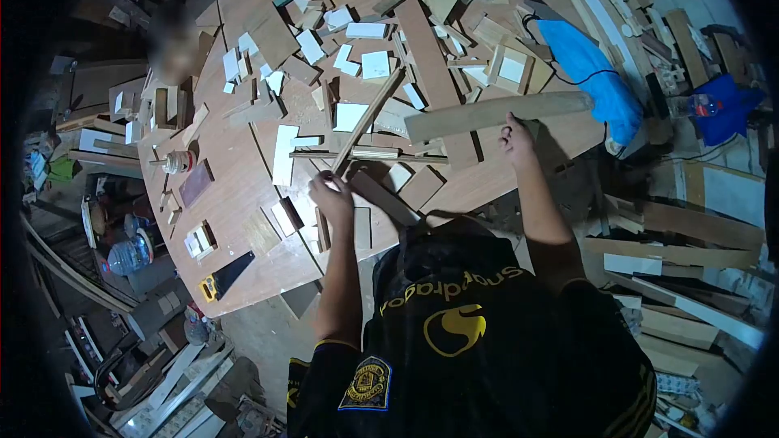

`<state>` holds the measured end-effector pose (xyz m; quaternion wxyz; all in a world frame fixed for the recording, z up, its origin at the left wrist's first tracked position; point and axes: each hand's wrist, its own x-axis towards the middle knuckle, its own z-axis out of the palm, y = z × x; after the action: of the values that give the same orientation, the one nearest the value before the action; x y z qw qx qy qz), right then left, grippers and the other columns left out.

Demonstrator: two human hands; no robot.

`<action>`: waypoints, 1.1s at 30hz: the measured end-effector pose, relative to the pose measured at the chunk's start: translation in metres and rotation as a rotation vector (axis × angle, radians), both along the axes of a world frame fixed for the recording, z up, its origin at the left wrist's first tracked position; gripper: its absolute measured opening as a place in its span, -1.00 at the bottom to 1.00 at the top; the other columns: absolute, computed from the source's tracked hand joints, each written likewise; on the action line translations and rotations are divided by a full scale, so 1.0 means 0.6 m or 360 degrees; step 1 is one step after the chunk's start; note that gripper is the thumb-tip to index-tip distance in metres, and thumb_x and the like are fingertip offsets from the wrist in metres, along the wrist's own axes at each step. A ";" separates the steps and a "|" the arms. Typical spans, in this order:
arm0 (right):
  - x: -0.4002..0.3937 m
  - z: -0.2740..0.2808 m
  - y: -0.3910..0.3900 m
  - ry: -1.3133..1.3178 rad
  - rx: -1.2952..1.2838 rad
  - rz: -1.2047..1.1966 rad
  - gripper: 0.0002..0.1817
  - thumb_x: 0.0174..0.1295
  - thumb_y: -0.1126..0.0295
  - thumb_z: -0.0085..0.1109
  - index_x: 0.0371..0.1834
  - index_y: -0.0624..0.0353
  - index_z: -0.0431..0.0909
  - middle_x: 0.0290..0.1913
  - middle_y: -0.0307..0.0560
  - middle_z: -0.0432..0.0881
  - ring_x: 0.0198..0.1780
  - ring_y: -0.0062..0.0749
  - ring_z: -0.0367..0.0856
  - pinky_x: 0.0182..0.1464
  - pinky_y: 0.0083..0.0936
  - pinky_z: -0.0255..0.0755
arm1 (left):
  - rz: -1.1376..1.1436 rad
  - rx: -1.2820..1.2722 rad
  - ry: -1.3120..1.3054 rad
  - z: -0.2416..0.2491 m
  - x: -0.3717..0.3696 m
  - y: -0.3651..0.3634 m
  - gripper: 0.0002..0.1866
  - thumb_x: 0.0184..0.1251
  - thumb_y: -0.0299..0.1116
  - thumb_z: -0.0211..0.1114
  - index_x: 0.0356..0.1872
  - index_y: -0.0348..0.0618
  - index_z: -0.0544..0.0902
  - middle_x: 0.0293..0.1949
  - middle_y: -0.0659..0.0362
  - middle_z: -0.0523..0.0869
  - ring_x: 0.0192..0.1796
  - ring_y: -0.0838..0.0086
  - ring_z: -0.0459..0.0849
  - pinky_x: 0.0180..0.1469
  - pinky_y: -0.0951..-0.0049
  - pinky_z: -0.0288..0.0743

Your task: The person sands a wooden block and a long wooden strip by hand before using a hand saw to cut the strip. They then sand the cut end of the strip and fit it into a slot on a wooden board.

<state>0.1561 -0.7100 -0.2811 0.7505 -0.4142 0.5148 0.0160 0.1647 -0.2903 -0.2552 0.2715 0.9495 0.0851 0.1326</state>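
Note:
My right hand (517,144) grips a long flat wooden board (499,113) near its middle, raised above the table. The board lies crosswise, one end pointing toward the blue cloth-like bundle at the right. In my left hand (331,193) is the near end of a thin wooden strip (369,122), which slants up and away over the scraps. Fingers of both hands are closed. Beneath the strip lie a few narrow wooden sticks (381,152) and a white rectangular piece (284,154). A dark flat board (383,197) rests between my hands, close to my body.
Wood offcuts, many white-faced, cover the wooden table (235,211). A handsaw (227,277) with a yellow handle lies at the near left edge. A jar (179,162) stands farther left. The blue bundle (588,73) sits at the right edge. More boards (682,251) are stacked right.

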 end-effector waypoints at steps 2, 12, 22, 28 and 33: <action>0.018 -0.003 0.006 -0.0044 0.0096 0.0000 -0.75 0.32 0.07 0.19 -0.39 -0.12 0.41 -0.64 -0.44 0.30 -0.67 -0.71 0.21 -0.67 -0.68 0.08 | -0.0653 -0.0305 0.0468 0.015 -0.037 -0.054 -0.77 0.21 -0.44 0.15 -0.12 -0.16 0.62 -0.26 -0.02 0.66 -0.17 0.05 0.57 -0.07 0.12 0.42; -0.050 0.003 0.090 -0.0283 -0.1406 0.1351 -0.45 0.10 0.14 0.35 0.10 0.19 0.48 -0.23 -0.06 0.67 -0.11 -0.15 0.64 0.03 -0.15 0.46 | -0.0769 0.0301 0.0753 0.002 0.000 -0.088 -0.47 0.26 -0.26 0.16 0.31 0.11 0.42 -0.10 -0.05 0.63 -0.07 -0.03 0.58 -0.02 0.04 0.51; -0.090 0.052 0.175 0.0011 -0.2183 0.1682 -0.02 -0.12 0.10 0.50 0.42 0.00 0.18 0.23 0.14 0.28 0.25 0.11 0.23 0.28 -0.05 0.19 | -0.0677 0.0574 0.0746 0.006 0.009 -0.101 -0.59 0.32 -0.17 0.14 0.21 0.20 0.51 0.06 0.03 0.57 0.08 0.02 0.54 0.06 0.01 0.48; -0.089 0.038 0.173 0.0016 -0.2237 0.1684 -0.05 -0.11 0.14 0.49 0.41 -0.03 0.20 0.20 0.13 0.30 0.22 0.11 0.25 0.28 -0.08 0.19 | -0.0665 0.0576 0.0716 -0.001 -0.004 -0.093 -0.67 0.30 -0.17 0.17 0.08 0.14 0.59 -0.01 0.06 0.59 0.07 0.08 0.55 0.02 0.05 0.48; -0.097 0.025 0.180 -0.0005 -0.2278 0.1586 -0.07 -0.12 0.16 0.49 0.40 -0.04 0.23 0.19 0.12 0.31 0.21 0.09 0.25 0.28 -0.08 0.17 | -0.0653 0.0585 0.0657 -0.005 -0.018 -0.082 -0.69 0.28 -0.19 0.19 0.05 0.14 0.60 -0.03 0.06 0.59 0.04 0.10 0.55 -0.01 0.06 0.48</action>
<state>0.0980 -0.6022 -0.2659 0.2162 -0.9632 0.1590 0.0145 0.1540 -0.3395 -0.2580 0.0940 0.9866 -0.0797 -0.1067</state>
